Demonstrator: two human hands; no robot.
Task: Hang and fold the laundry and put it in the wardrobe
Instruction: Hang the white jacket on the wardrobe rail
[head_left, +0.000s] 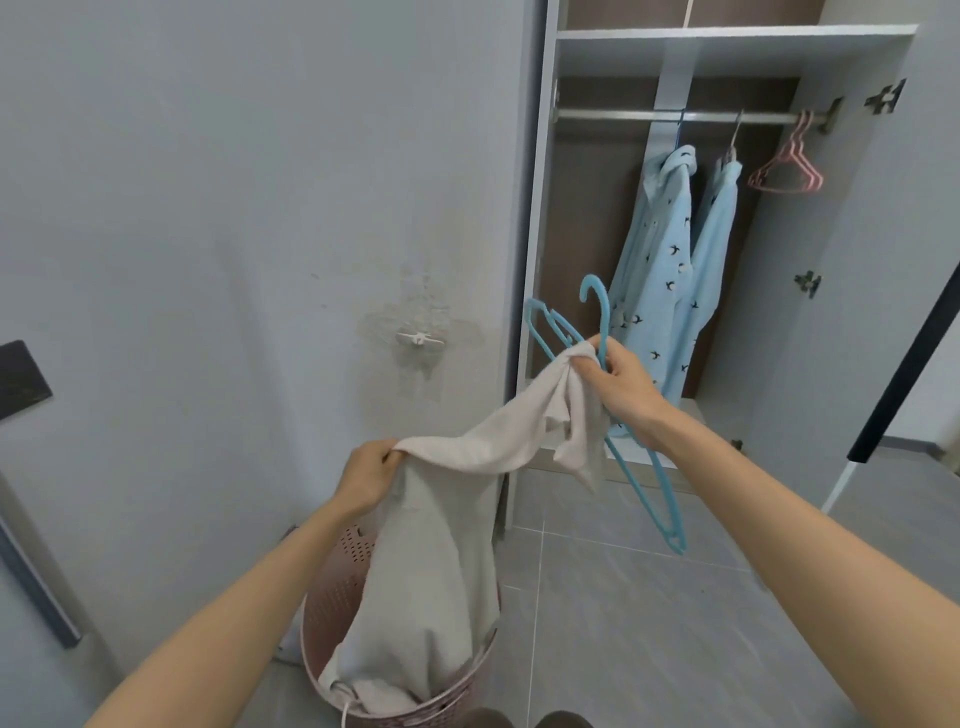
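Note:
A pale grey-white garment (441, 561) hangs stretched between my hands, its lower part trailing into the pink laundry basket (332, 597). My left hand (370, 474) grips one edge of the cloth. My right hand (626, 387) holds the other end together with a blue plastic hanger (649, 488), whose hook points up and whose long arm slants down to the right. The open wardrobe (727, 47) stands behind, with two light blue garments (660, 270) hanging on its rail (623, 115).
Empty pink hangers (787, 171) hang at the rail's right end. The wardrobe door (852, 270) stands open at right. A grey wall fills the left with a white hook (418, 340). Grey tiled floor lies below; my shoes show at the bottom edge.

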